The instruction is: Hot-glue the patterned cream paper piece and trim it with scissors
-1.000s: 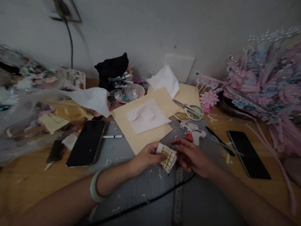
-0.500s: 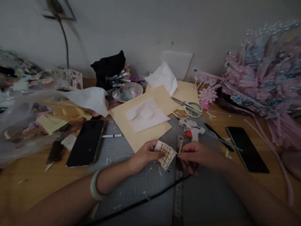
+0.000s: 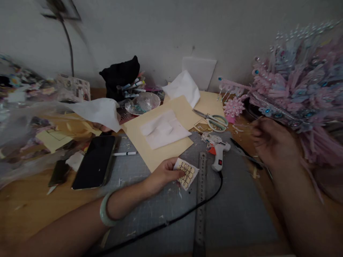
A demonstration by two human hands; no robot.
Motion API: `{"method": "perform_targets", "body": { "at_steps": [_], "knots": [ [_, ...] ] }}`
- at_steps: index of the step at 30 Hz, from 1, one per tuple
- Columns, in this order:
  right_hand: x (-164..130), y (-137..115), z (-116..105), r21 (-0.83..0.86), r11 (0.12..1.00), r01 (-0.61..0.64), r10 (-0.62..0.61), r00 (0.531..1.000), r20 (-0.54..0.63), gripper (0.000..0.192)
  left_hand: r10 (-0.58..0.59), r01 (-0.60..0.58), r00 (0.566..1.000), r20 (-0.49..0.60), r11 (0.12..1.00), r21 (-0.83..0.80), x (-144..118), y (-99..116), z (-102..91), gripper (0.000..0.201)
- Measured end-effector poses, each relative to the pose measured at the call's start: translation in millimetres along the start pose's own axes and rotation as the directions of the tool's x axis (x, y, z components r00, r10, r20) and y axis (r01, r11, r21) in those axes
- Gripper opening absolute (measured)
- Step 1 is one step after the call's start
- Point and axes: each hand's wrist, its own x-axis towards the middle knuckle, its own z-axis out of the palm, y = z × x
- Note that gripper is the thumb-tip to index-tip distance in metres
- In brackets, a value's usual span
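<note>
My left hand (image 3: 163,175) pinches a small white-edged square piece (image 3: 187,174) between thumb and fingers. Rows of dark looped outlines over pale yellow cover its face. My right hand (image 3: 273,142) is raised at the right, blurred, with its fingers drawn together beside the pink beaded ornaments (image 3: 286,98). Whatever is between those fingertips is too small to make out. A white glue gun (image 3: 219,156) with an orange trigger lies on the grey cutting mat (image 3: 235,207), right of the held piece. Between them lies a metal ruler (image 3: 200,210).
A black cord (image 3: 150,232) crosses the mat. Scissors (image 3: 215,122) lie behind the glue gun, by yellow sheets (image 3: 136,132) and white cloth (image 3: 174,134). Phones and pens lie about, one black phone (image 3: 93,162) on the left. A clear bowl (image 3: 146,103) stands at the back.
My right hand has moved away from the patterned piece, up and to the right, uncovering the glue gun's handle. My left hand keeps holding the piece in nearly the same place.
</note>
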Motion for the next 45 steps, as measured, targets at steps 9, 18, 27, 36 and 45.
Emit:
{"method": "perform_targets", "body": {
  "at_steps": [9,18,27,36,45],
  "knots": [
    [-41,54,49,-0.334,0.869,-0.364,0.489,0.731,0.476,0.021,0.017,-0.018,1.0,0.016,0.999,0.03,1,0,-0.7,0.024],
    [-55,59,59,-0.235,0.753,-0.614,0.599,0.495,0.63,0.018,-0.005,0.005,1.0,0.002,0.998,0.067,-3,5,3.3,0.026],
    [-52,59,57,-0.258,0.735,-0.627,0.618,0.462,0.636,0.018,-0.029,0.027,0.999,0.022,0.997,0.077,-3,8,6.2,0.022],
    [-47,62,54,-0.258,0.725,-0.639,0.618,0.436,0.654,0.018,-0.024,0.023,0.999,0.021,0.998,0.05,-3,7,4.1,0.02],
    [-52,60,56,-0.295,0.743,-0.6,0.616,0.442,0.652,0.022,-0.017,0.015,1.0,0.026,0.999,0.05,-3,7,6.2,0.018]
  ]
}}
